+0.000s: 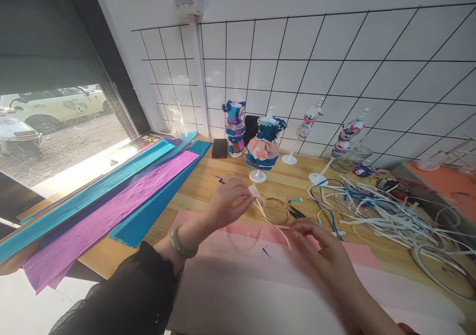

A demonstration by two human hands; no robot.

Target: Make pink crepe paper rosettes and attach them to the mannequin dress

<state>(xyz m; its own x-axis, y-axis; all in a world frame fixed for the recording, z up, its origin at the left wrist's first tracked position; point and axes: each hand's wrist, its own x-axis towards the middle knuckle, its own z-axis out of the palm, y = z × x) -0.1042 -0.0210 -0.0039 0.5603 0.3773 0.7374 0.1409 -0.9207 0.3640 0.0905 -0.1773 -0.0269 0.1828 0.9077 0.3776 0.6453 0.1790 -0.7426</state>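
Observation:
My left hand (232,201), with a green bangle at the wrist, is closed, thumb and fingertips pinching a thin pale pink strip (265,211) near its upper end. The strip runs down to the right. My right hand (323,251) pinches a pale end of it beside a pair of black-handled scissors or snips (297,213). Beneath both hands lie wide pink and white paper sheets (241,290) with small dark scraps (266,251) on top. A ring of thin cord or wire (278,199) rests on the table just behind the strip.
Small mannequins in crepe-paper outfits, one with a dark teal top (268,132), stand along the tiled wall. Tangled white and blue strips (366,206) cover the right side. Long blue and purple crepe-paper folds (122,201) lie at left, near a phone (219,148).

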